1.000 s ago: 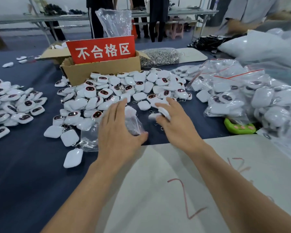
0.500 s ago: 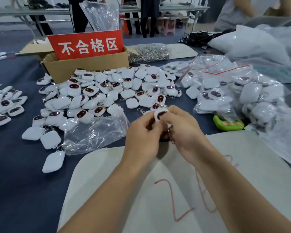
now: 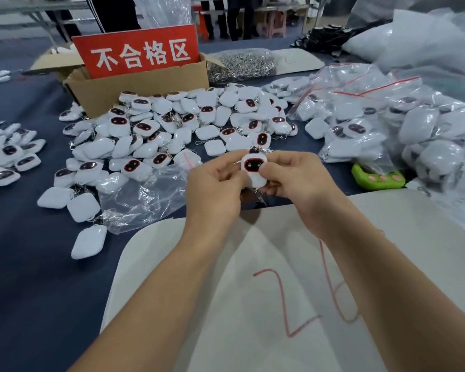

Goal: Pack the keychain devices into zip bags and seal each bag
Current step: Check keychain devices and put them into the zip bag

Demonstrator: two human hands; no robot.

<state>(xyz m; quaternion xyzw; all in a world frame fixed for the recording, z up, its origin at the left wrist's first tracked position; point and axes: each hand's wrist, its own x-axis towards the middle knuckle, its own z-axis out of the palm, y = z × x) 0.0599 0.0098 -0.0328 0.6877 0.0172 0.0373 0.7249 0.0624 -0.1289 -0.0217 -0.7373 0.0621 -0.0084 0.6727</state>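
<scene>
Hands: left hand (image 3: pixel 215 189) and right hand (image 3: pixel 301 183) meet above the near edge of the blue table cover (image 3: pixel 24 264), both gripping one keychain device (image 3: pixel 253 170).
Left fingers: curled in, thumb and fingertips pinching the left side of the device.
Right fingers: curled too, thumb pressed on the right side of the device's front, the other fingers tucked behind it.
Held device: white, rounded, with a dark red-rimmed face turned up toward the camera; it is off the table, between the two hands, and a metal clip (image 3: pixel 261 196) dangles below it.
Loose pile: many more white devices (image 3: pixel 156 130) lie heaped on the cover beyond the hands, some face up, some face down, reaching back to the cardboard box.
Empty bag: a clear zip bag (image 3: pixel 145 194) lies crumpled and flat on the cover just left of the left hand, apart from it.
Packed bags: clear bags with red zip strips (image 3: pixel 373 122), stuffed with devices, are piled on the right.
Cardboard box: open box (image 3: pixel 145 87) behind the pile, with a red sign (image 3: pixel 137 51) bearing white characters standing in it.
Metal rings: a bag of silver clips (image 3: pixel 242 64) sits just right of the box.
Green thing: a small green object with pink spots (image 3: pixel 377 179) lies right of the right hand, beside the packed bags.
White board: a pale board (image 3: pixel 414 264) with red handwritten marks lies under the forearms.
</scene>
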